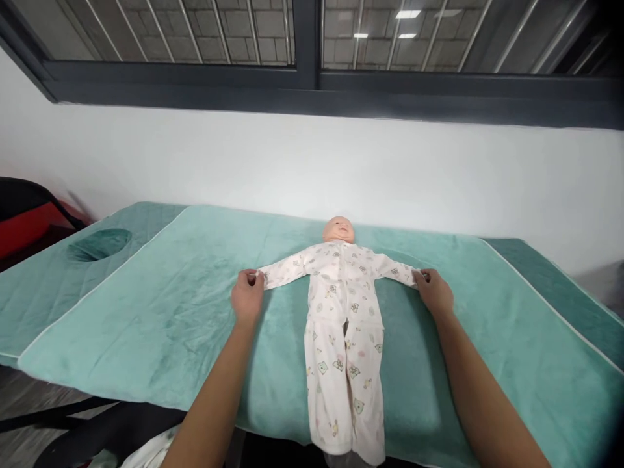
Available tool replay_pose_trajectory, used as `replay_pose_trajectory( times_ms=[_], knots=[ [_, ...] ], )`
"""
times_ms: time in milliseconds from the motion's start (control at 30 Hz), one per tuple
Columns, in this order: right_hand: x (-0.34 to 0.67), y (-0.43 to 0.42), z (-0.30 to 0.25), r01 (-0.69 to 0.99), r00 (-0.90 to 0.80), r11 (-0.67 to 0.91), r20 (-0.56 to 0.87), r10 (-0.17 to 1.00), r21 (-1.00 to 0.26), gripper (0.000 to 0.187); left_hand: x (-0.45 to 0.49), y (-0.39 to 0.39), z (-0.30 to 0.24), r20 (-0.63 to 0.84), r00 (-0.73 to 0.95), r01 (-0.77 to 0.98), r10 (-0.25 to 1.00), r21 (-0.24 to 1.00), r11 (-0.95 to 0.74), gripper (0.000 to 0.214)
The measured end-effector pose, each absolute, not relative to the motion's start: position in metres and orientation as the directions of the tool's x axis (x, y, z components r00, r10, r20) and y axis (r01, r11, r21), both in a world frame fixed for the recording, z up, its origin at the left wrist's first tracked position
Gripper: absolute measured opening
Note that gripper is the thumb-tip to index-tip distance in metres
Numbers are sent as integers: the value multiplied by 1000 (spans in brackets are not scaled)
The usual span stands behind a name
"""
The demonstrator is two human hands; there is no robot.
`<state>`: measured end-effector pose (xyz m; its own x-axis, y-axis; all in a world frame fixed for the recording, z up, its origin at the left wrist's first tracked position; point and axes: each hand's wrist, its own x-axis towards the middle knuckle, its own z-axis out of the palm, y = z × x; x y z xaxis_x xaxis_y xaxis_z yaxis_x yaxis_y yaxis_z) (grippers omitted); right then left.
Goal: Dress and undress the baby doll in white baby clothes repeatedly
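A baby doll point(338, 229) lies on its back on the green bed cover, its head toward the wall. It wears a white printed top point(341, 279) and matching trousers point(344, 383), whose leg ends reach over the near edge of the bed. Pinched in my left hand point(247, 296) is the end of one sleeve point(285, 270). The other sleeve point(397, 271) is gripped at its cuff by the fingers of my right hand point(433, 292). Both sleeves are spread outward and slightly down. The doll's hands are hidden.
The green bed cover point(195, 292) has a face hole point(100, 245) at its left end. Behind it stand a white wall point(292, 162) and a dark window frame point(307, 81). A red and black item point(29, 221) sits at the far left; dark fabric point(112, 429) lies below the near edge.
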<state>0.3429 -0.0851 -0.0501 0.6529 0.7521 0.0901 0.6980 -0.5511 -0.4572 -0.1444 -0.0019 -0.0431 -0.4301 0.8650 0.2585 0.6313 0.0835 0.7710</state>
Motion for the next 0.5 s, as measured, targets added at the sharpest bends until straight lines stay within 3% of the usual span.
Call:
replay_pose_trajectory(
  times_ms=[133, 300, 400, 500],
  knots=[
    [370, -74, -54, 725, 578, -417, 154, 802, -548, 34, -148, 0, -46, 255, -418, 573, 872, 819, 35, 24],
    [390, -69, -59, 633, 688, -379, 267, 675, -675, 39, -151, 4, -50, 313, -457, 518, 833, 855, -37, 25],
    [385, -72, -60, 714, 643, -318, 405, 650, -624, 43, -151, 5, -50, 313, -467, 513, 827, 858, -35, 26],
    [365, -75, -58, 884, 422, -139, 631, 651, -447, 49, -148, 4, -49, 427, -444, 614, 788, 785, -79, 26]
  ],
)
